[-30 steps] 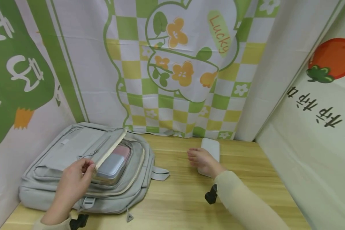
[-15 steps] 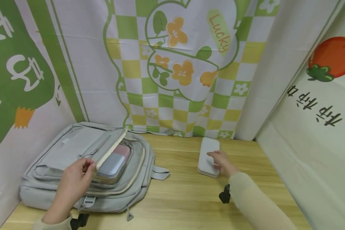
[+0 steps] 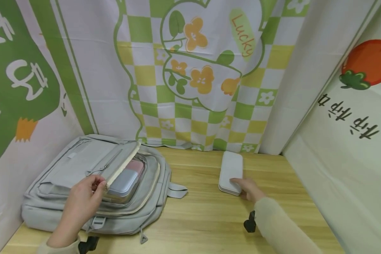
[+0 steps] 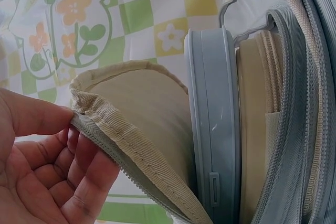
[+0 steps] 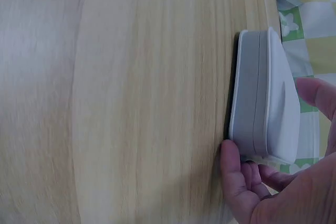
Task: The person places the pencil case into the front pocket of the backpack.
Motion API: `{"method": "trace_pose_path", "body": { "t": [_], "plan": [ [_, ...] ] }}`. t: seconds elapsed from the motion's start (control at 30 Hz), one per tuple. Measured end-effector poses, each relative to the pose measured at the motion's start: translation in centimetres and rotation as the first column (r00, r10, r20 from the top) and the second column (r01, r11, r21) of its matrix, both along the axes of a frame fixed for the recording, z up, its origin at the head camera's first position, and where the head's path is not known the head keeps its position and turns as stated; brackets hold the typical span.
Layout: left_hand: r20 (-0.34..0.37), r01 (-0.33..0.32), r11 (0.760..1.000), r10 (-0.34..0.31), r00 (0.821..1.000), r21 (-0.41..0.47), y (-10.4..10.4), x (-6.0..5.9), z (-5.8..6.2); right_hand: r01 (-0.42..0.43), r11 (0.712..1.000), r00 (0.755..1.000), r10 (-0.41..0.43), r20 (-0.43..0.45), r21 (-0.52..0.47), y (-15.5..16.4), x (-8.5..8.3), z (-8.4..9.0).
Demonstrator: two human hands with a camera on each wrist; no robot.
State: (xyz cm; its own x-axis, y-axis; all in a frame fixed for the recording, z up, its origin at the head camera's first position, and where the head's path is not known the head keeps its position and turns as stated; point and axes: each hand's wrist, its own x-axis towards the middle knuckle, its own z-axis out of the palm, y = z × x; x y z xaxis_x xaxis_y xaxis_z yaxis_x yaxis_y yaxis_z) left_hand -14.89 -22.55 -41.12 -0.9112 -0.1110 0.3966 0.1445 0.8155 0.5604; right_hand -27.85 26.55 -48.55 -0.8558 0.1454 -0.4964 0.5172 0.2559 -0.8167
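Note:
A grey backpack [image 3: 92, 160] lies on the left of the table with its front pocket unzipped. My left hand [image 3: 84, 197] pinches the zipper edge of its flap [image 4: 136, 150] between thumb and fingers and holds it raised. Inside the pocket sit a light blue case [image 4: 212, 114] and a pink case [image 3: 136, 166]; their lower parts are hidden. On the right, a white hard case [image 3: 231, 171] lies flat on the table. My right hand [image 3: 249, 188] grips its near end, the thumb over the lid and the other fingers curled at the end and lower edge [image 5: 231, 161].
The wooden table [image 3: 193, 218] spans between both hands. A grey strap [image 3: 177, 191] sticks out from the backpack's right side, and a zipper pull [image 3: 143, 239] hangs at its front. A checkered curtain [image 3: 200, 120] hangs right behind the table.
My right hand has moved from above the white case to its right side, then down to its near end, taking hold there. My left hand keeps holding the flap in the same place.

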Motion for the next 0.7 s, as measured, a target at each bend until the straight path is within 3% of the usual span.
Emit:
{"method": "trace_pose_path", "body": {
  "t": [0.13, 0.47, 0.7],
  "plan": [
    [0.0, -0.006, 1.0, 0.006, 1.0, 0.001, 0.07, 0.0, 0.01, 0.022, 1.0, 1.0, -0.022, -0.01, 0.014, -0.59, 0.29, -0.07],
    [-0.007, 0.002, 1.0, -0.002, 1.0, 0.001, 0.12, -0.12, -0.12, 0.001, 0.988, 1.0, 0.002, -0.022, 0.154, -0.91, 0.14, -0.4],
    [-0.007, -0.008, 1.0, 0.008, 1.0, 0.002, 0.01, -0.15, -0.3, 0.01, 0.986, 1.0, -0.006, -0.029, 0.168, -0.88, -0.08, -0.64]
  ]
}}
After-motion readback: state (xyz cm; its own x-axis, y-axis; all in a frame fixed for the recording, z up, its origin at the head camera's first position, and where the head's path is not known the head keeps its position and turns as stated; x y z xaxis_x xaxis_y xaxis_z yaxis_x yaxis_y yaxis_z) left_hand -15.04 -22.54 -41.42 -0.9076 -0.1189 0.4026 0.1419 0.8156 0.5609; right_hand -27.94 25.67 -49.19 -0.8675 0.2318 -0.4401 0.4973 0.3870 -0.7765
